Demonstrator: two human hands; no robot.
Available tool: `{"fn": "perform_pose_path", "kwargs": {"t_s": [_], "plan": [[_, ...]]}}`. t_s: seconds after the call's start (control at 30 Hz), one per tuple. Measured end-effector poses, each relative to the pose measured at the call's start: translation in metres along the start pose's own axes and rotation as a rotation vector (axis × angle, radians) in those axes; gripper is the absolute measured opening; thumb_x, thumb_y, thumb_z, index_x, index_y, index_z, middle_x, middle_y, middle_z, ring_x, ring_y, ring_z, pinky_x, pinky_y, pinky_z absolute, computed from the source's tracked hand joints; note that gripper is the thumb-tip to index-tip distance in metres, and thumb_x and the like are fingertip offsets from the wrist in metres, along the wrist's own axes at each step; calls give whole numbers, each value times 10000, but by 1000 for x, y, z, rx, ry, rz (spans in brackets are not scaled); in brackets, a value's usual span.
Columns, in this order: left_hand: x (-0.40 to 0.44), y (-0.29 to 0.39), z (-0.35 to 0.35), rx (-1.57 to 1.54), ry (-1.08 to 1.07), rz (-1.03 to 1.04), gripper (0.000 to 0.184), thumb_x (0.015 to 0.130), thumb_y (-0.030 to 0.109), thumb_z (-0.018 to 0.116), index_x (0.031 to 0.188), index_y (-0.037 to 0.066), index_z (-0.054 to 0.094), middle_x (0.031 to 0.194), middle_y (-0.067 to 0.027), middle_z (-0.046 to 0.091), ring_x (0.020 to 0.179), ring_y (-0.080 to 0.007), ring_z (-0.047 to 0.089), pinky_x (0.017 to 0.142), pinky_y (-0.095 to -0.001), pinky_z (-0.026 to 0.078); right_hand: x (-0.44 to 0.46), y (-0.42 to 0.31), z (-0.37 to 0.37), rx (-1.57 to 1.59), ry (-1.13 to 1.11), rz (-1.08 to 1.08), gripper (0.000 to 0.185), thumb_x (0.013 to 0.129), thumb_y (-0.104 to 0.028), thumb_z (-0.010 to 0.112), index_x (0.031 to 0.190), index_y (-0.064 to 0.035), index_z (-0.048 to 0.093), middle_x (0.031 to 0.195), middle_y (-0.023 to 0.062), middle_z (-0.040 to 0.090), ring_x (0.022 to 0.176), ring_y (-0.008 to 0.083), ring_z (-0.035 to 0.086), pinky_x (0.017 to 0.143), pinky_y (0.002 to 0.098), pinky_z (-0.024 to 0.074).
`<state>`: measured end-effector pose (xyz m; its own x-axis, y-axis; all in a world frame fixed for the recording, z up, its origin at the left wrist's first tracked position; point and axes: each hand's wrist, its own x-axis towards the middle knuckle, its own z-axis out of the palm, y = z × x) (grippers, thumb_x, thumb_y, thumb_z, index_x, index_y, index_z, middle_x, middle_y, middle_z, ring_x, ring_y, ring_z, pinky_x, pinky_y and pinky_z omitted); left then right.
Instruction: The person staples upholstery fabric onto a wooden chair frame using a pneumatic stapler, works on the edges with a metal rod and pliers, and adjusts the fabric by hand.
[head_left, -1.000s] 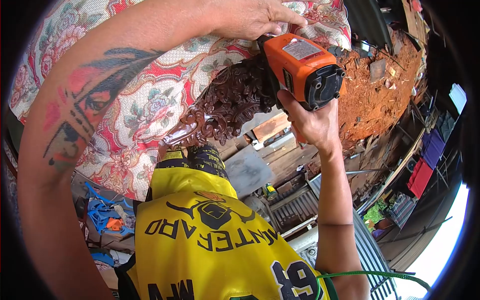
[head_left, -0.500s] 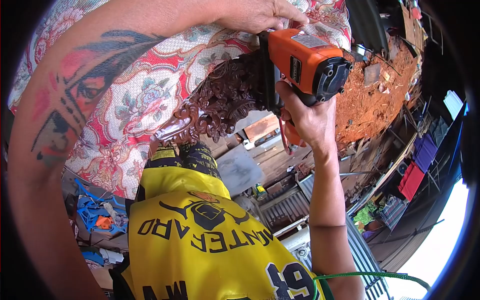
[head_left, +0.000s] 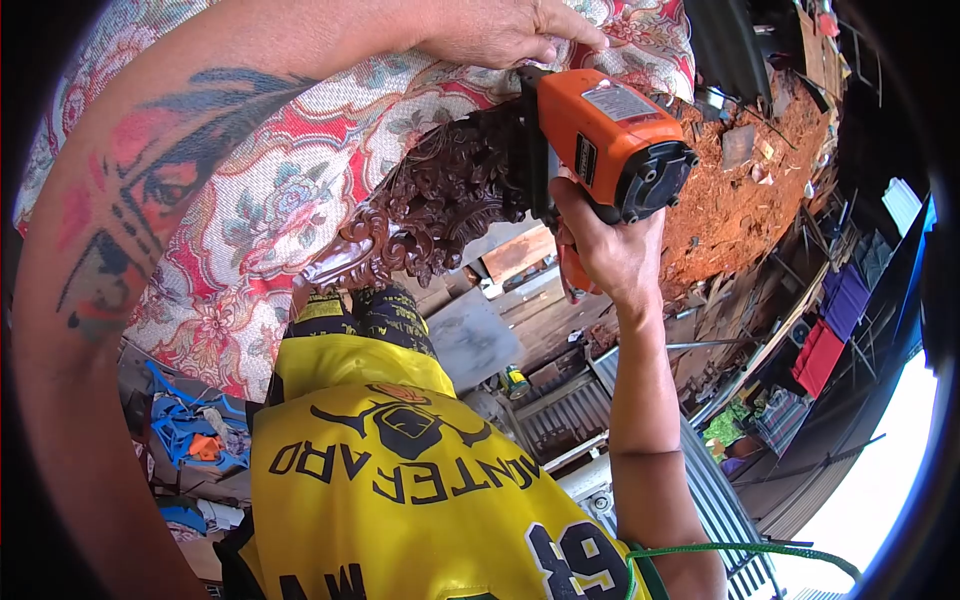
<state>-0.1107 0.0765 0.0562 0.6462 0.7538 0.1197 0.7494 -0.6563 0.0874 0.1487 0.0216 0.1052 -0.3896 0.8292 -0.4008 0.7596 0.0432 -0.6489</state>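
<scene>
While gripping orange power tool [head_left: 605,130] w/ R hand [head_left: 612,245], rests L hand [head_left: 490,30] on floral upholstery [head_left: 280,215]; partly cut off by top of head view. Holds hands apart: R clamped on tool's handle, thumb along its side, prob. to carry wt & steer one-handed; L w/ fingers spread on cloth, palm hidden, prob. to press fabric steady & clear of tool's front. Can't tell if pinching any cloth. Has tool nr upholstery's R-hand corner, at far end of dark carved trim [head_left: 420,205], black front end turned that way, prob. for a straight line onto trim; contact hidden. Shows trim along upholstery's lower edge, like a border. Has yellow jersey [head_left: 400,465] close below, prob. for easy reach. Beyond tool: reddish, littered ground [head_left: 700,210].
</scene>
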Motion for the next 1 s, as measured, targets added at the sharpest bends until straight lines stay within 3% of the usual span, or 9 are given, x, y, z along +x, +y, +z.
{"fn": "perform_pose_path", "kwargs": {"t_s": [0.3,0.5,0.57,0.7,0.9,0.97,1.0], "plan": [[0,-1,-1,-13,-56,-17,486,1092,374,371,1578,393,375,1736,-58,126,1608,-275,34,1280,-591,-42,-3,2,1,15,-5,-42,262,825,-89,742,1078,-27,716,953,102,734,865,267,699,844,391,556],[-1,-2,-10,-87,-98,23,477,1099,348,367,1572,411,379,1736,-58,122,1608,-275,34,1276,-593,-51,3,-5,0,71,-65,136,279,831,-91,743,1100,-24,714,964,88,735,865,185,680,833,382,552],[-2,-2,-10,-93,-82,11,477,1098,343,372,1568,420,382,1736,-59,122,1608,-278,34,1275,-593,-53,4,-2,2,97,-31,7,261,881,-44,709,1127,14,647,711,3,632,563,83,591,532,269,495],[-3,3,0,-66,-4,-25,481,1094,329,386,1562,439,385,1736,-63,120,1608,-284,36,1272,-591,-66,6,-6,3,79,-41,1,277,881,-33,705,1145,20,641,724,3,633,567,82,592,530,263,491],[-3,1,-2,-88,-65,-14,500,1081,285,407,1557,439,397,1736,-61,119,1609,-279,44,1272,-595,-71,6,-5,6,37,-38,-6,272,902,-50,710,1161,3,647,718,-1,629,567,80,589,527,264,487],[-4,1,-5,-110,-61,-10,505,1078,279,410,1558,436,397,1736,-61,118,1609,-279,46,1272,-596,-71,6,-8,7,37,-35,76,319,862,-109,742,1165,-22,695,1013,111,732,905,234,689,863,380,554],[-5,0,-7,-129,-60,-9,509,1075,274,414,1559,433,397,1737,-61,118,1609,-279,48,1272,-598,-70,7,-8,8,37,-34,76,319,862,-109,742,1165,-22,695,1013,111,732,905,234,689,863,380,554]]}}
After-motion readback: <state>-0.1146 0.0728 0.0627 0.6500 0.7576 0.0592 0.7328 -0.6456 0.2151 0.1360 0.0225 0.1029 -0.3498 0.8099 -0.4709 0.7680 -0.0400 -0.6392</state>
